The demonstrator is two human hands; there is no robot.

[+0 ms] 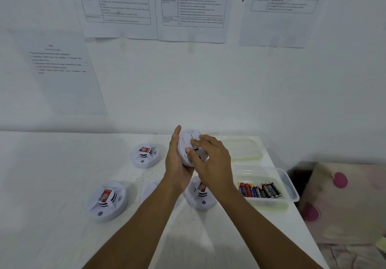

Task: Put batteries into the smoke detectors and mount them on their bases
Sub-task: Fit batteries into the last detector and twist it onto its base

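Nearest my view: two bare forearms [146, 222] reaching out over the white counter [52, 174]. Left hand [177, 162] cups a smoke detector [188, 135], held on edge above the counter, thumb pointing up, fingers curled under its rim. Right hand [211, 164] has bent fingertips on the flat face turned toward it, by a small dark part; I cannot tell whether it pinches anything. Under the right wrist a second detector [200, 197] sits on the counter, red label up. Left of the left hand: a far detector [144, 156] and a near detector [107, 201], both on the counter. Right of the right hand a clear tray [291, 187] holds batteries [261, 190]. A white disc [151, 188] shows just beside the left forearm.
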